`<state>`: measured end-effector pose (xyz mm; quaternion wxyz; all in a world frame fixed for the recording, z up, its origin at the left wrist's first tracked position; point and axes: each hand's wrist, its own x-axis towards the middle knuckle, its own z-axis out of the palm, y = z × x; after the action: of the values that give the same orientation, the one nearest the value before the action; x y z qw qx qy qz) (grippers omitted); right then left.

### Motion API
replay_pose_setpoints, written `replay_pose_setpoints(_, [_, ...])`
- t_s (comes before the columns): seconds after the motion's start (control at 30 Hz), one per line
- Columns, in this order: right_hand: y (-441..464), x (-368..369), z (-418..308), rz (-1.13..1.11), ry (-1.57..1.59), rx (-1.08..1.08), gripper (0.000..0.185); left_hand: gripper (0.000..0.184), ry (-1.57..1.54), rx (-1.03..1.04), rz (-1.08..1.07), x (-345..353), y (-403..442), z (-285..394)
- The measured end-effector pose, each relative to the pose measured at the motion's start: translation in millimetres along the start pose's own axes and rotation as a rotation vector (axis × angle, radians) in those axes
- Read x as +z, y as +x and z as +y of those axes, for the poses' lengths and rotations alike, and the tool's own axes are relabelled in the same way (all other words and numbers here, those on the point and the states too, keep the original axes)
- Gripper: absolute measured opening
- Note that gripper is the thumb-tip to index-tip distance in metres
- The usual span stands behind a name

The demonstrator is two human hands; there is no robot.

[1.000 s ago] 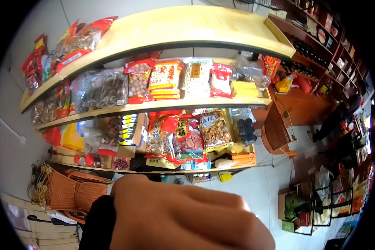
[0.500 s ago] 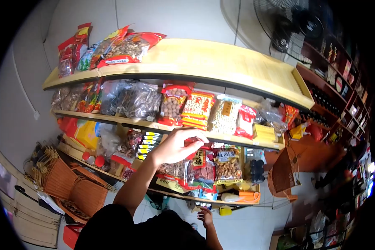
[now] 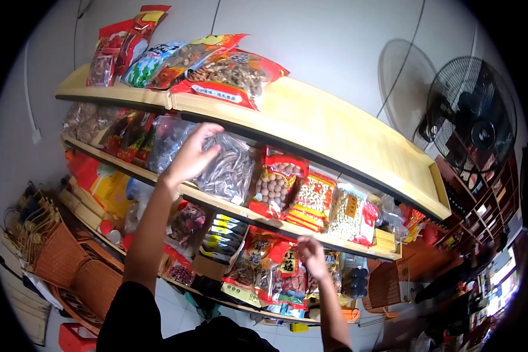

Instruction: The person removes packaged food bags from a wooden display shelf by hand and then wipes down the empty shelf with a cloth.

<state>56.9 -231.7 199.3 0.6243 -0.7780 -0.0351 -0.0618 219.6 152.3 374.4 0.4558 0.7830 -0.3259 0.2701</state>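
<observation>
My left hand (image 3: 195, 154) is raised with its thumb and fingers apart. It is in front of a clear bag of small dried fish (image 3: 232, 170) on the middle shelf; whether it touches the plastic cannot be made out. Lower and to the right, my right hand (image 3: 312, 257) is loosely curled, its fingers slightly apart and nothing visible in them. Behind it is a red-topped bag with Chinese lettering (image 3: 288, 265) on the lower shelf. Right of the fish stands a red bag of round brown dried goods (image 3: 273, 189).
Several packaged bags, among them a mushroom bag (image 3: 234, 76), lie on the left of the top shelf (image 3: 346, 135). Black-and-yellow packets (image 3: 223, 234) sit in a box below. A fan (image 3: 475, 117) stands right; a wicker chair (image 3: 64, 252) is at left.
My left hand has moved left and up from the lower shelf to the fish bag, fingers spreading. My right hand has risen from below the shelves. The view has shifted and tilted.
</observation>
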Motion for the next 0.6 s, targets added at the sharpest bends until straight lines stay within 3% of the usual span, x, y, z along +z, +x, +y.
replay_pose_setpoints(0.17, [92, 40, -165, 0.069, -0.451, -0.424, 0.013, 0.045, 0.080, 0.030, 0.292, -50, 41, -54])
replay_pose_setpoints(0.3, [173, 69, -237, 0.166, -0.599, -0.781, 0.023, 0.049, 0.207, -0.051, 0.363, -63, 71, -74])
replay_pose_setpoints(0.4, [221, 96, -267, 0.226, -0.677, -0.722, 0.038, 0.054, 0.321, -0.012, 0.400, -59, 83, -89])
replay_pose_setpoints(0.47, [244, 113, -273, 0.270, -0.862, -0.534, 0.077, 0.059, 0.463, -0.026, 0.419, -56, 87, -88])
replay_pose_setpoints(0.5, [252, 121, -273, 0.273, -0.861, -0.540, 0.077, 0.059, 0.465, -0.021, 0.423, -57, 88, -86])
replay_pose_setpoints(0.57, [266, 136, -274, 0.148, -0.954, -0.312, 0.109, 0.059, 0.512, -0.114, 0.356, -61, 89, -86])
replay_pose_setpoints(0.6, [266, 139, -280, 0.113, -0.971, -0.283, 0.115, 0.060, 0.533, -0.113, 0.345, -61, 90, -86])
